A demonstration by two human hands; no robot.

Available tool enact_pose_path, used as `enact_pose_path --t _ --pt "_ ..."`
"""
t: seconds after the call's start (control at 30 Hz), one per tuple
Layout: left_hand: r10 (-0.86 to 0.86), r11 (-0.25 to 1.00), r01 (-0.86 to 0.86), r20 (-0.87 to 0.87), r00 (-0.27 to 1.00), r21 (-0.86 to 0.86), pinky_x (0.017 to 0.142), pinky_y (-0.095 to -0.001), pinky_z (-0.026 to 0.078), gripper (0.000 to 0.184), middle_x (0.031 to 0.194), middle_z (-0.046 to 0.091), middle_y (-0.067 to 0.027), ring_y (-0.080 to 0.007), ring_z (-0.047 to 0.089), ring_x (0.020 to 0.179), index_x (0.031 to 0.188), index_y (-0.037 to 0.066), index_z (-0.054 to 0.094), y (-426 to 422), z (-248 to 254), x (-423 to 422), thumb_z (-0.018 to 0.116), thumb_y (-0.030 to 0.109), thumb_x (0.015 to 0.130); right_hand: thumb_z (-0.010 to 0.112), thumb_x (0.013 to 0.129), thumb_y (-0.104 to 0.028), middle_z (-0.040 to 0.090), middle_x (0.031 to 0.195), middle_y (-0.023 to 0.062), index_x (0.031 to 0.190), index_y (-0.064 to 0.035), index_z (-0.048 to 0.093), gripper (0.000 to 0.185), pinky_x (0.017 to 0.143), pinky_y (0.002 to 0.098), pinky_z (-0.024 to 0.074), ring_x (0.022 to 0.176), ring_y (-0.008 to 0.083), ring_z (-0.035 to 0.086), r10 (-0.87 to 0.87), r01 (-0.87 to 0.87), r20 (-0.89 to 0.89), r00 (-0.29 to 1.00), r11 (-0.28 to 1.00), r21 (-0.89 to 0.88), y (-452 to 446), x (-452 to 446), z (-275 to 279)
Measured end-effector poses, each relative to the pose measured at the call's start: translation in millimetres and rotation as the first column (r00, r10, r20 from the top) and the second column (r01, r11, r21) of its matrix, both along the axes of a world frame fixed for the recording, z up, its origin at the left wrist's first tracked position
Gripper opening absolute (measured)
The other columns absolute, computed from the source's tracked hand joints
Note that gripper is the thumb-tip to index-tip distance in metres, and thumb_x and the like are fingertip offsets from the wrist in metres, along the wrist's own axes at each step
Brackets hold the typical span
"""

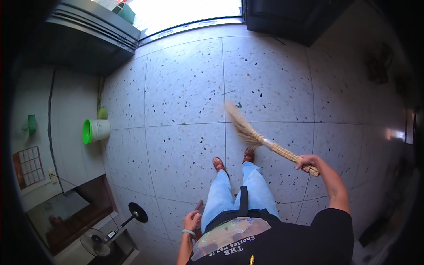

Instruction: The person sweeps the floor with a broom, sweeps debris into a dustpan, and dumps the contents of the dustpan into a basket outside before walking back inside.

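Near broom [274, 146], tee [309, 238] w/ "THE"

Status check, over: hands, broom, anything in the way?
Right hand gripping straw broom by its handle; left hand near left leg, seemingly empty. Bristles blurred, floor contact unclear. Small green scrap by bristle tip; right sandal close by.

Bristle tips [230, 109] of my straw broom [270, 144] blurred. Green scrap [239, 105] beside them too small to identify. Bottom edge cuts off my black T-shirt [309, 236].
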State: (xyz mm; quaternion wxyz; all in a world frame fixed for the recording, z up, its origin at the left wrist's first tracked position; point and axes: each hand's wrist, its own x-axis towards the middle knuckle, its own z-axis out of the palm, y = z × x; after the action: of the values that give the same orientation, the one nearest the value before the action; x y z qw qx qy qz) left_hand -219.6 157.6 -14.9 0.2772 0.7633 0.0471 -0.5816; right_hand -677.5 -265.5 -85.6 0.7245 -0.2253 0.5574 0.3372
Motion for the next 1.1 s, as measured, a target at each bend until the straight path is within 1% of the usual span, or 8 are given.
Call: enact_pose_path --t 0.4,0.47,0.6,0.73,0.83,0.97,1.03,1.1 --pt "0.108 0.993 -0.109 -0.036 0.993 -0.043 0.065 -0.0247 0.048 0.026 0.085 0.057 -0.0107 -0.0163 0.056 0.077 0.101 -0.003 0.049 39.5 -42.5 102.1 0.052 0.012 0.079 0.066 0.062 -0.007 0.052 0.062 0.0088 0.085 -0.0007 0.043 0.033 0.046 0.0326 0.0464 0.052 0.0168 0.053 0.335 -0.302 0.14 0.932 0.929 -0.214 63.5 181.4 82.5" --pt "0.152 0.988 -0.152 -0.007 0.988 -0.033 0.065 -0.0243 0.048 0.026 0.086 0.057 -0.0109 -0.0163 0.057 0.077 0.101 -0.002 0.049 38.2 -25.2 126.9 0.052 0.014 0.08 0.064 0.063 -0.011 0.055 0.066 0.0112 0.084 0.0022 0.045 0.031 0.054 0.0354 0.0474 0.06 0.021 0.057 0.668 -0.607 0.265 0.695 0.743 -0.283 70.2 220.9 34.7" --pt "0.205 0.979 -0.205 0.061 0.977 -0.005 0.064 -0.023 0.047 0.026 0.086 0.058 -0.0107 -0.0161 0.057 0.078 0.101 0.001 0.05 58.2 -6.9 160.8 0.052 0.016 0.08 0.057 0.064 -0.026 0.058 0.076 0.019 0.083 0.0002 0.054 0.032 0.064 0.0418 0.0456 0.067 0.0351 0.057 0.937 -0.704 -0.203 0.286 0.061 -0.707 111.9 364.1 -31.7" --pt "0.232 0.972 -0.233 0.048 0.971 0.018 0.065 -0.024 0.047 0.027 0.086 0.058 -0.0108 -0.0174 0.057 0.079 0.102 0.0 0.049 91.3 -15.8 177.4 0.052 0.015 0.08 0.055 0.069 -0.047 0.059 0.075 0.0193 0.08 0.0001 0.06 0.049 0.065 0.0406 0.0463 0.07 0.0324 0.058 0.858 -0.463 -0.004 0.514 0.273 -0.843 140.5 476.4 -43.5" --pt "0.216 0.975 -0.218 0.042 0.975 0.044 0.063 -0.0235 0.047 0.027 0.084 0.06 -0.0105 -0.0154 0.057 0.076 0.101 -0.002 0.05 93.6 -19.9 183.8 0.052 0.013 0.078 0.056 0.067 -0.048 0.059 0.075 0.0182 0.079 -0.0001 0.061 0.05 0.065 0.0401 0.0467 0.073 0.0315 0.058 0.858 -0.432 -0.094 0.505 0.157 -0.888 152.1 510.8 -78.6" --pt "0.243 0.97 -0.242 -0.006 0.97 0.028 0.062 -0.0232 0.047 0.026 0.085 0.059 -0.0111 -0.016 0.057 0.076 0.101 -0.002 0.049 87.5 -24.5 197.4 0.052 0.012 0.079 0.056 0.064 -0.05 0.059 0.085 0.0199 0.082 0.0013 0.06 0.055 0.068 0.0392 0.0455 0.081 0.0304 0.057 0.805 -0.679 -0.111 0.583 0.408 -0.61 91.1 455.2 -91.5" --pt "0.269 0.963 -0.269 -0.034 0.963 -0.005 0.061 -0.0235 0.047 0.026 0.087 0.058 -0.0118 -0.0173 0.057 0.077 0.102 -0.001 0.048 93.2 -39.0 205.8 0.051 0.012 0.081 0.057 0.064 -0.05 0.058 0.067 0.019 0.074 0.0042 0.059 0.056 0.057 0.037 0.0454 0.062 0.0285 0.058 0.755 -0.658 -0.244 0.608 0.307 -0.688 66.8 398.5 -82.8" --pt "0.269 0.963 -0.27 -0.052 0.962 -0.012 0.061 -0.0228 0.046 0.025 0.086 0.058 -0.0113 -0.0164 0.057 0.076 0.102 -0.001 0.048 98.7 -51.8 213.7 0.051 0.011 0.08 0.061 0.065 -0.045 0.052 0.054 0.0135 0.061 0.0047 0.055 0.05 0.041 0.0338 0.0408 0.044 0.0206 0.051 0.475 -0.512 -0.243 0.846 0.596 -0.619 47.5 361.6 -26.7"
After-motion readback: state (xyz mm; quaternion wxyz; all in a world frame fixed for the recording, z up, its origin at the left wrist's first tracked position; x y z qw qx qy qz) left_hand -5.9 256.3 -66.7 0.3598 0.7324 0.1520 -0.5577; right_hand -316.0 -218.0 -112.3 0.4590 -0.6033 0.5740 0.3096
